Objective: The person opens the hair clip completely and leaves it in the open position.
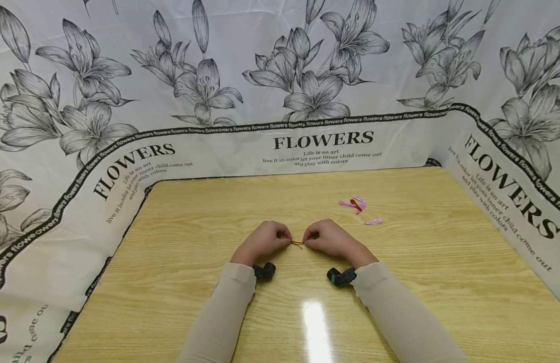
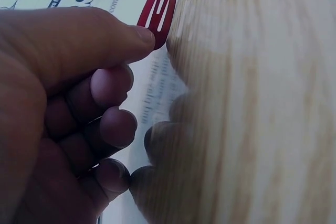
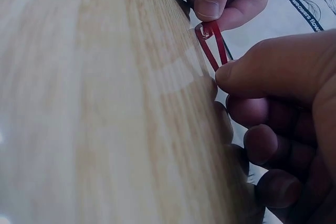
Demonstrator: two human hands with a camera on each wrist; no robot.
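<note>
Between the two hands, just above the wooden table, is a red snap hair clip (image 1: 297, 243). Its narrow arms stand slightly apart in the head view. My left hand (image 1: 265, 238) pinches one end between thumb and index finger; in the left wrist view the slotted red clip (image 2: 158, 36) juts out past the thumb. With thumb and fingertip, my right hand (image 1: 330, 237) pinches the opposite end, and the clip (image 3: 220, 43) shows a V-shaped gap in the right wrist view. The clip's ends are covered by the fingertips.
Beyond the right hand lies a small pile of pink hair clips (image 1: 362, 205) with a red hair clip (image 1: 354, 202) among them. A single pink clip (image 1: 374, 221) lies nearer. Flower-printed cloth (image 1: 325, 146) walls the wooden table (image 1: 207, 201) at the back and sides.
</note>
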